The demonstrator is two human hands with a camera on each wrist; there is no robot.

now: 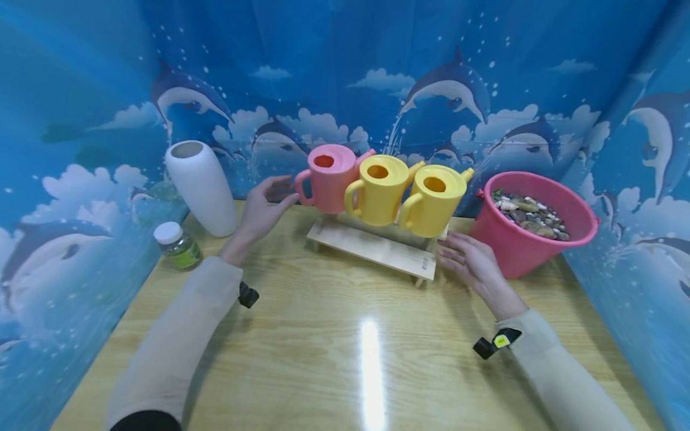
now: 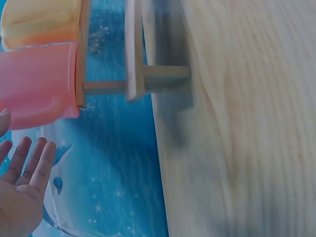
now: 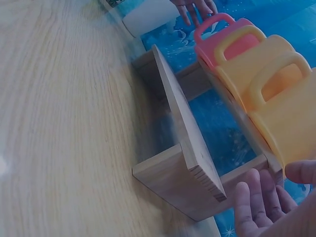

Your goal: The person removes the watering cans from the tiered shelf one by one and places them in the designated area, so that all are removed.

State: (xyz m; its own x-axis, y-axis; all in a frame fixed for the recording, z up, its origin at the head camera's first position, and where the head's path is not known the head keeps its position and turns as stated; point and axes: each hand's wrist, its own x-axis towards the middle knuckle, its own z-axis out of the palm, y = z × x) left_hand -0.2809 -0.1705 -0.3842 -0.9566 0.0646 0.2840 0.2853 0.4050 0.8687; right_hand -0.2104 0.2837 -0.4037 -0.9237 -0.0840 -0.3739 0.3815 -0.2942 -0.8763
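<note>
Three cans on rack (image 1: 377, 248) at table's (image 1: 302, 359) far edge; left hand (image 1: 264, 209) open by pink can (image 1: 330, 178), right hand (image 1: 474, 263) open at rack's end, bracketing, holding nothing.

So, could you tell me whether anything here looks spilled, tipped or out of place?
Nothing stands out: the three watering cans stand upright on the wooden rack, the pink bucket holds its stones, and the vase stands upright.

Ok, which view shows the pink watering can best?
The head view: the whole pink watering can shows on the wooden stand. The left wrist view catches only its blurred side; the right wrist view only its handle and edge.
</note>
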